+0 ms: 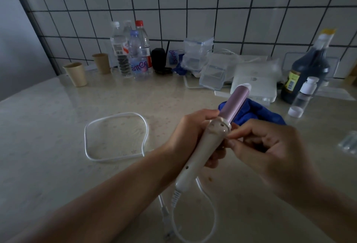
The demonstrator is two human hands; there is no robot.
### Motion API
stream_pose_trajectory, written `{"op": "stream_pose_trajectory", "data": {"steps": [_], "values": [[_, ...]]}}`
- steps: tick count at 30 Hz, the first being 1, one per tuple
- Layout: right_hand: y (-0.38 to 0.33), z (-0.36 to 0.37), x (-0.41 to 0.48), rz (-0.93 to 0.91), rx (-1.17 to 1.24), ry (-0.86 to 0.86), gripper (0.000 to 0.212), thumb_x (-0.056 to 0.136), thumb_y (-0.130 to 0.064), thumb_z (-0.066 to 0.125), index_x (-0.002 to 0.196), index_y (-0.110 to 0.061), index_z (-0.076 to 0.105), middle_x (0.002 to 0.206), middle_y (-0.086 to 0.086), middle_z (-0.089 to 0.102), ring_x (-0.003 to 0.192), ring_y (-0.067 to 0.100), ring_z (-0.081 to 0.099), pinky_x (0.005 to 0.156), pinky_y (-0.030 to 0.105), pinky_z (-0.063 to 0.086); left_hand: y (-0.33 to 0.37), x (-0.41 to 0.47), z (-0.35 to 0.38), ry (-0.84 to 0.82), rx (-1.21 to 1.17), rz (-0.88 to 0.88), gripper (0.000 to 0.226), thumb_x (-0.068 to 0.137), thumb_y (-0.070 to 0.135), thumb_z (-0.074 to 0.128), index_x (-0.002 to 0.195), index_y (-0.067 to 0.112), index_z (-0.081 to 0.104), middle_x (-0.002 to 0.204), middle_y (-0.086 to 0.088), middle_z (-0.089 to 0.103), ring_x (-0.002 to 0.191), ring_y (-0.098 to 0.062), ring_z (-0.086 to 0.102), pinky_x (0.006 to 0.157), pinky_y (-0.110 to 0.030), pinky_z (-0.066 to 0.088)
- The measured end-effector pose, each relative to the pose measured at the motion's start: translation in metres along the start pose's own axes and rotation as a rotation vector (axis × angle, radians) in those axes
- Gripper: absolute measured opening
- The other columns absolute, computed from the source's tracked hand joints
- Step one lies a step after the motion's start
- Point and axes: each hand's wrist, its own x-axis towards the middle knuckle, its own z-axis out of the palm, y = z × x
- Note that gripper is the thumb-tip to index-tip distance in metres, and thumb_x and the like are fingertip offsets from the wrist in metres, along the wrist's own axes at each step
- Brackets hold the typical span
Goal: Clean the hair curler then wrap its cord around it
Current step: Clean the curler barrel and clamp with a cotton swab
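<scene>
Two hands over the counter point(58, 126), cord point(116, 116) lying loose on it; my left hand point(185, 136) wraps the hair curler point(201, 150) by its handle, barrel tilted up. Right hand point(270, 150) fingertips point(230, 143) curl at the collar, pinch unclear. Best to hold left firm and rub the seam lightly.

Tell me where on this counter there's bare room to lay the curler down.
Widest bare patch for the curler: the counter left of the cord loop, in front of the beige cups. Crowded along the tiled wall with bottles, plastic containers and the white box; the blue cloth and dark bottle fill the right.
</scene>
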Motion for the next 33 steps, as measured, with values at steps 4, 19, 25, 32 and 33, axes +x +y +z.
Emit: {"op": "stream_pose_trajectory", "data": {"steps": [4, 19, 25, 32, 33], "values": [[0.001, -0.005, 0.003, 0.019, -0.012, 0.054, 0.005, 0.087, -0.033, 0.072, 0.088, -0.034, 0.077, 0.053, 0.01, 0.061, 0.04, 0.028, 0.047, 0.039, 0.028, 0.036, 0.0, -0.001, 0.001, 0.026, 0.011, 0.002, 0.044, 0.088, 0.054, 0.06, 0.095, 0.013, 0.072, 0.079, -0.009, 0.061, 0.054, -0.016, 0.052, 0.046, -0.024, 0.042], [-0.003, -0.005, 0.004, 0.027, 0.014, 0.083, 0.016, 0.091, -0.012, 0.079, 0.083, -0.025, 0.077, 0.051, 0.012, 0.059, 0.041, 0.032, 0.045, 0.044, 0.029, 0.032, -0.002, 0.001, 0.0, 0.116, 0.098, 0.06, 0.041, 0.076, 0.059, 0.071, 0.079, 0.02, 0.081, 0.079, -0.006, 0.067, 0.059, -0.016, 0.059, 0.049, -0.026, 0.046], [-0.005, -0.003, 0.001, 0.023, 0.007, 0.074, 0.017, 0.092, -0.011, 0.077, 0.085, -0.027, 0.076, 0.051, 0.011, 0.057, 0.041, 0.029, 0.043, 0.042, 0.026, 0.033, -0.002, 0.002, 0.0, 0.088, 0.075, 0.064, 0.041, 0.084, 0.059, 0.066, 0.082, 0.021, 0.081, 0.078, -0.006, 0.065, 0.059, -0.016, 0.056, 0.049, -0.025, 0.045], [-0.004, 0.004, -0.004, 0.042, 0.05, 0.027, 0.007, 0.088, -0.038, 0.07, 0.087, -0.035, 0.077, 0.051, 0.005, 0.059, 0.04, 0.029, 0.043, 0.039, 0.034, 0.03, -0.003, 0.005, -0.002, 0.176, 0.08, 0.141, 0.056, 0.088, 0.059, 0.061, 0.112, 0.01, 0.074, 0.07, -0.004, 0.062, 0.055, -0.016, 0.055, 0.047, -0.026, 0.044], [-0.005, 0.008, -0.006, 0.038, 0.058, -0.02, 0.007, 0.088, -0.038, 0.071, 0.088, -0.037, 0.077, 0.053, 0.001, 0.061, 0.04, 0.026, 0.043, 0.039, 0.033, 0.031, -0.003, 0.005, -0.001, 0.174, 0.071, 0.152, 0.057, 0.089, 0.058, 0.06, 0.114, 0.008, 0.07, 0.066, -0.003, 0.059, 0.052, -0.015, 0.053, 0.046, -0.026, 0.042]]}}
